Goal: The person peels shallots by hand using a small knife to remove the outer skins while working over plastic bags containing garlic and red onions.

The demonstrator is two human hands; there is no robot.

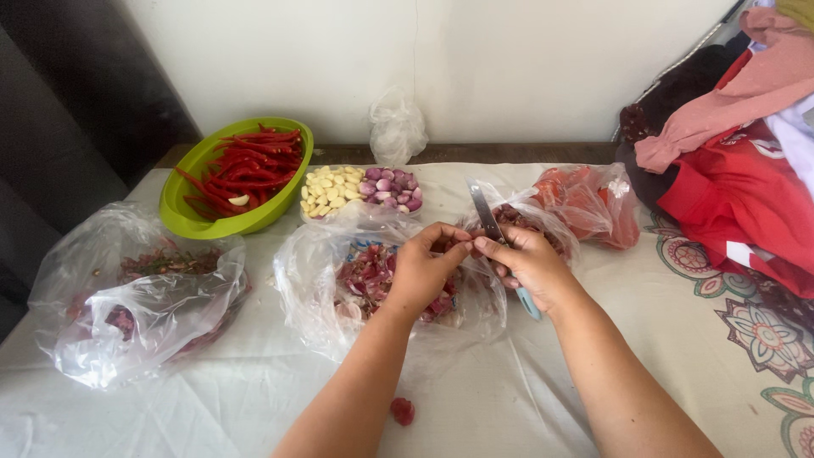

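The left hand (421, 270) pinches 1 shallot (460, 246) above the peel bag (315, 280). The right hand (527, 265) grips the knife (485, 212), blade up beside the shallot. Peeling goes best with shallow cuts, angled away from the fingers.

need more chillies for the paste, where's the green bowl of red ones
In the head view the green bowl of red chillies sits at the far left of the table, near the wall, just left of the peeled garlic cloves.
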